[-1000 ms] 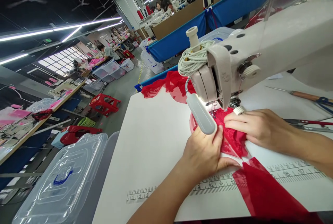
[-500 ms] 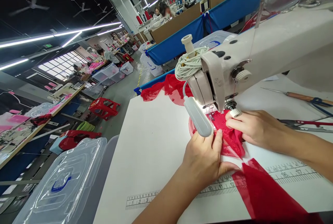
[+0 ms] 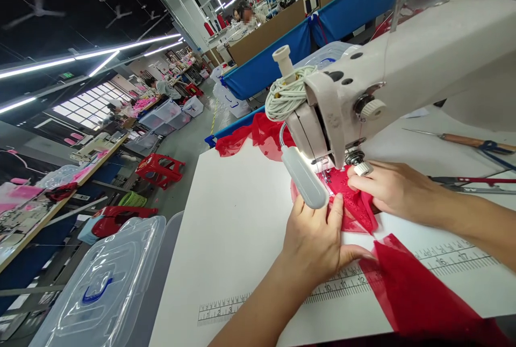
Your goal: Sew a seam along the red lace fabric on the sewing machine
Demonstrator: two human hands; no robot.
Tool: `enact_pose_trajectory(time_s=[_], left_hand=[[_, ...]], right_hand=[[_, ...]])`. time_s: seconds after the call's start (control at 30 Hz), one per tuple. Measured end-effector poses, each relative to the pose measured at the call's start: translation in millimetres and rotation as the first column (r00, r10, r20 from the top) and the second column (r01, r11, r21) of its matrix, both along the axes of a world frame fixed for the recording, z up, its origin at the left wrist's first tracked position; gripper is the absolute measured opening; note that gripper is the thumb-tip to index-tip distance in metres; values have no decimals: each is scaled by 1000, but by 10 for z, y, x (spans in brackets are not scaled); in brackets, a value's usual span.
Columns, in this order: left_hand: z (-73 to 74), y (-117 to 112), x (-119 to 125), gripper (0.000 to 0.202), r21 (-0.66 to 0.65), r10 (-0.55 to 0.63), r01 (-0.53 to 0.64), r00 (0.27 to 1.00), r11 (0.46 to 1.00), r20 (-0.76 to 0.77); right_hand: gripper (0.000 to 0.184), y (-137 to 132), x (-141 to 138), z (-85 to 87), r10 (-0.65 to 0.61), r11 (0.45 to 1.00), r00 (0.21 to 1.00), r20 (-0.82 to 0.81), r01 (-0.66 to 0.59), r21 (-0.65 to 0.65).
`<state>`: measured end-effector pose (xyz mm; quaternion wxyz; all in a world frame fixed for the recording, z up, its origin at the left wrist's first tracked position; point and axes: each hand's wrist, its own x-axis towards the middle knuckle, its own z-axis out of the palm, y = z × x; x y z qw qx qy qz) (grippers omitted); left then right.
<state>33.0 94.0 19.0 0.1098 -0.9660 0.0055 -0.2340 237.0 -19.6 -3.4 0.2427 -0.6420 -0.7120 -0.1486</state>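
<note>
A white sewing machine (image 3: 403,72) stands on a white table (image 3: 237,218). Red lace fabric (image 3: 355,207) lies under its needle area, lit by a small white lamp (image 3: 304,177). My left hand (image 3: 318,239) presses flat on the fabric's near left side, thumb stretched toward a red sheer strip (image 3: 419,293) that runs off the table's front. My right hand (image 3: 391,188) rests on the lace just right of the presser foot, fingers pointing at the needle. More red fabric (image 3: 258,134) is heaped behind the machine.
A printed ruler (image 3: 342,282) runs along the table's front. Scissors and an awl (image 3: 471,142) lie at the right. A clear plastic bin lid (image 3: 105,282) sits at lower left. Beyond are an aisle, red stools (image 3: 159,167), worktables and other people.
Both hands have slid the lace a little farther toward the needle. The camera view has shifted slightly, moving the machine leftward in frame.
</note>
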Motion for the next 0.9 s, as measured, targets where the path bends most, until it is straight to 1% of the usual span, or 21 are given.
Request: enact_pose_trajectory(time_s=[0.07, 0.17, 0.33, 0.5, 0.63, 0.73, 0.83, 0.9], left_hand=[[-9, 4, -8, 94, 7, 14, -14, 1000, 1000, -19], [-11, 2, -14, 93, 11, 22, -21, 999, 1000, -32], [-8, -3, -10, 92, 8, 34, -34, 998, 999, -50], [-37, 26, -11, 91, 14, 62, -61, 996, 998, -62], [-66, 44, -16, 92, 8, 83, -82, 995, 997, -52], [-83, 45, -25, 93, 5, 99, -98, 993, 995, -64], [-85, 44, -26, 88, 8, 117, -117, 992, 993, -53], [-72, 43, -11, 80, 14, 120, -119, 992, 993, -31]], right_hand=[[23, 10, -8, -4, -15, 1000, 1000, -20, 15, 27], [23, 16, -17, -10, -3, 998, 999, -44, 5, 68], [27, 7, -12, 12, -15, 1000, 998, -60, 15, 8], [26, 42, -1, -15, -10, 999, 996, -90, 13, 33], [28, 67, 13, -41, 14, 997, 997, -80, -7, 77], [30, 61, 24, -38, 8, 997, 997, -79, -3, 72], [31, 35, 28, -14, 33, 998, 995, -95, -28, 49], [36, 8, 20, 15, 23, 999, 998, -57, -21, 31]])
